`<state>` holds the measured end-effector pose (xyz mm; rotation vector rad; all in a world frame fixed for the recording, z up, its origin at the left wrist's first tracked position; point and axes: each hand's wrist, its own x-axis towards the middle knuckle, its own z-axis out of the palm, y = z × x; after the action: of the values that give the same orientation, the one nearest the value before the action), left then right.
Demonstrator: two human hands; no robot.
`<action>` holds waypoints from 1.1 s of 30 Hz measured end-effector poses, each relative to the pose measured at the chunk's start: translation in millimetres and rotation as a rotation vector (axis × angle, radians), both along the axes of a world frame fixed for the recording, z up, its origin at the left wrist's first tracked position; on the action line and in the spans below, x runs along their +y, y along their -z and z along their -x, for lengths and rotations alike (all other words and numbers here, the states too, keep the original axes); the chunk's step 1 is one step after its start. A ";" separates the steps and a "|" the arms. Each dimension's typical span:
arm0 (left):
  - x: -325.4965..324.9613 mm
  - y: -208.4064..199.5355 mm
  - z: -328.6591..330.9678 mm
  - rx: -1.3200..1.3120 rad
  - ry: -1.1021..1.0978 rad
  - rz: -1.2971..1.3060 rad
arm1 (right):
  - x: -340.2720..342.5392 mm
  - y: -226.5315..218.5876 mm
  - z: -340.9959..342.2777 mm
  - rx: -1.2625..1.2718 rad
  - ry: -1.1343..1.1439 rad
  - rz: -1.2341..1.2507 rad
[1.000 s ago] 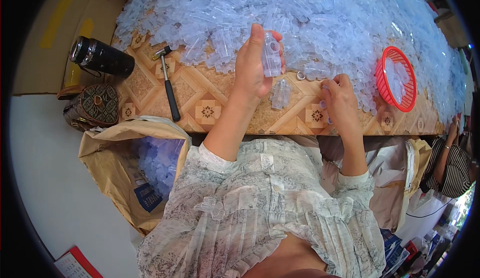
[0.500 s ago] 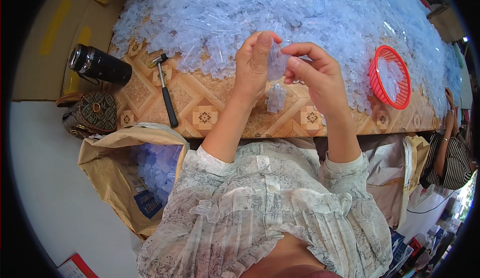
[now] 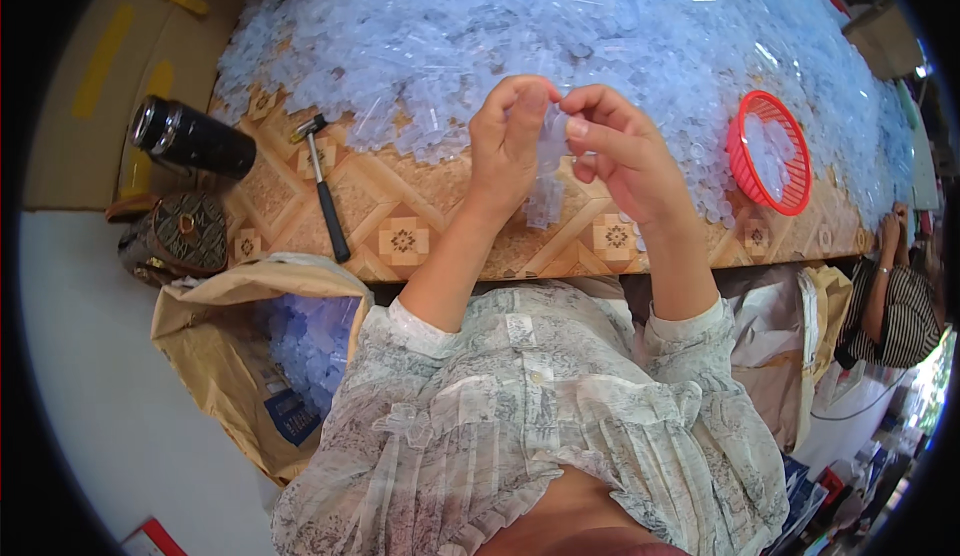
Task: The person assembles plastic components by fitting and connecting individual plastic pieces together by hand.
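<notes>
Over the near edge of the heap, my left hand (image 3: pixel 508 141) grips a translucent plastic piece (image 3: pixel 550 151) between thumb and fingers. My right hand (image 3: pixel 632 161) pinches the same piece from the other side, thumb against forefinger. The piece's exact shape is partly hidden by my fingers. Just below it, other clear plastic pieces (image 3: pixel 544 206) lie on the patterned tabletop (image 3: pixel 460 241). Beyond both hands spreads a large heap of clear, bluish plastic pieces (image 3: pixel 450 46).
A red plastic basket (image 3: pixel 736 161) holding clear pieces stands at right. On the left are a hammer (image 3: pixel 331 218), a black flask (image 3: pixel 200 139) and a brown patterned bag (image 3: pixel 185 231). An open paper sack (image 3: pixel 215 331) contains plastic pieces. Another person (image 3: pixel 885 306) sits far right.
My right hand has come closer to the left, its fingertips now near the left fingertips at the plastic piece. The whole view has shifted slightly.
</notes>
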<state>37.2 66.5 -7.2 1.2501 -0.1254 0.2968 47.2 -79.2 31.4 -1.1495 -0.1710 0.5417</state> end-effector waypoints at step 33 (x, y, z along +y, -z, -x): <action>-19.3 7.1 12.0 -0.609 -0.317 -0.834 | 7.5 30.4 14.6 0.280 0.253 -0.006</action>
<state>25.1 47.2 -14.3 1.9727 -0.6242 0.9663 32.6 -71.7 1.0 -1.0586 0.2119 0.4705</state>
